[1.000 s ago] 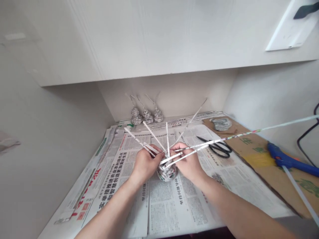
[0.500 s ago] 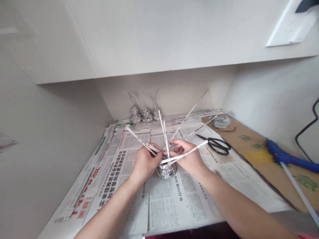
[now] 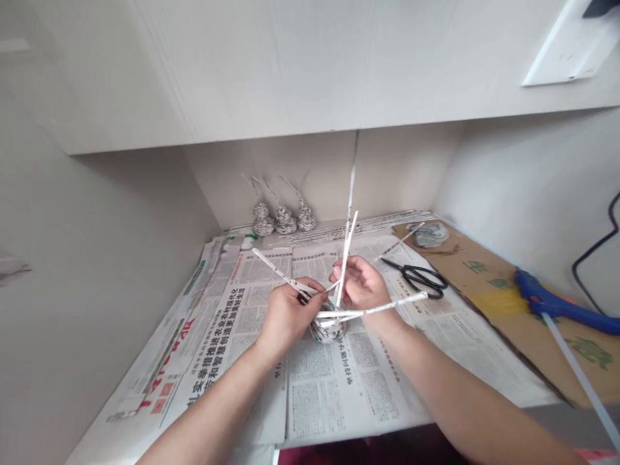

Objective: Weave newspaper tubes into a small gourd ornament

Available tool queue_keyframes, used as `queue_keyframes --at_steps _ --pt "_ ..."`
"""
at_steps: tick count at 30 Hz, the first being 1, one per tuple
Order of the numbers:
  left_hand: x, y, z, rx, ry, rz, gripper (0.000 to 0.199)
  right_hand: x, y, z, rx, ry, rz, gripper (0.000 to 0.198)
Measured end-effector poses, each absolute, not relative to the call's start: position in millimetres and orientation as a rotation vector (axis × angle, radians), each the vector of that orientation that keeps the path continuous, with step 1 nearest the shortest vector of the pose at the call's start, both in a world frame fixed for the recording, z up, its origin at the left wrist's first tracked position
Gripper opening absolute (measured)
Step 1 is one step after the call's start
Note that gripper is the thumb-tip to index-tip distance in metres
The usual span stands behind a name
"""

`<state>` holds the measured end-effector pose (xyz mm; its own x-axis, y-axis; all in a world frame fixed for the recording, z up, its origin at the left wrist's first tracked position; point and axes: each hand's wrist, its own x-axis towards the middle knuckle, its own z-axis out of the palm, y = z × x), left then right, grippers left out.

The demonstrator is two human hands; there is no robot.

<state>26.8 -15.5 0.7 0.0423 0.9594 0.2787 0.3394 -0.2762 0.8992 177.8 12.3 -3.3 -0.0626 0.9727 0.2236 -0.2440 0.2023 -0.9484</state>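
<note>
A small ball-shaped piece woven from rolled newspaper strips [image 3: 328,330] stands on the newspaper, with several stiff paper strips sticking out of its top. My left hand [image 3: 292,313] is closed on its left side, thumb and fingers pinching the strips. My right hand [image 3: 367,289] is at the right of the upright strips, its fingers curled around a long thin paper strip [image 3: 352,177] that rises toward the cabinet edge. One strip [image 3: 400,302] points right across my right wrist. The fingertips of my right hand are partly hidden behind the upright strip [image 3: 347,258].
Three woven gourd shapes [image 3: 285,223] stand at the back left, beside a bundle of paper strips [image 3: 361,227]. Black-handled scissors [image 3: 421,278] lie to the right. A blue glue gun [image 3: 557,303] rests on cardboard [image 3: 489,303]. An overhanging white panel [image 3: 290,77] crosses above.
The long strip has swung from leaning right to nearly upright. My right hand has shifted slightly right, its fingers more curled. The woven piece has turned or tilted a little, its upright strip now leaning right.
</note>
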Motion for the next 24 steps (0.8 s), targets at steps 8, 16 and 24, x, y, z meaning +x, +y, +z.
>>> queue_keyframes --at_steps 8,16,24 --pt "24.8 -13.0 -0.1 1.712 1.408 1.288 0.007 190.0 6.9 -1.9 -1.118 -1.436 1.190 0.020" --pt "24.2 -16.5 3.7 1.807 1.377 1.301 0.011 182.4 -2.0 -0.9 -1.127 -1.323 1.287 0.022" --pt "23.3 -13.9 3.2 1.791 1.401 1.298 0.011 174.6 -11.1 -2.3 -1.099 -1.328 1.191 0.023"
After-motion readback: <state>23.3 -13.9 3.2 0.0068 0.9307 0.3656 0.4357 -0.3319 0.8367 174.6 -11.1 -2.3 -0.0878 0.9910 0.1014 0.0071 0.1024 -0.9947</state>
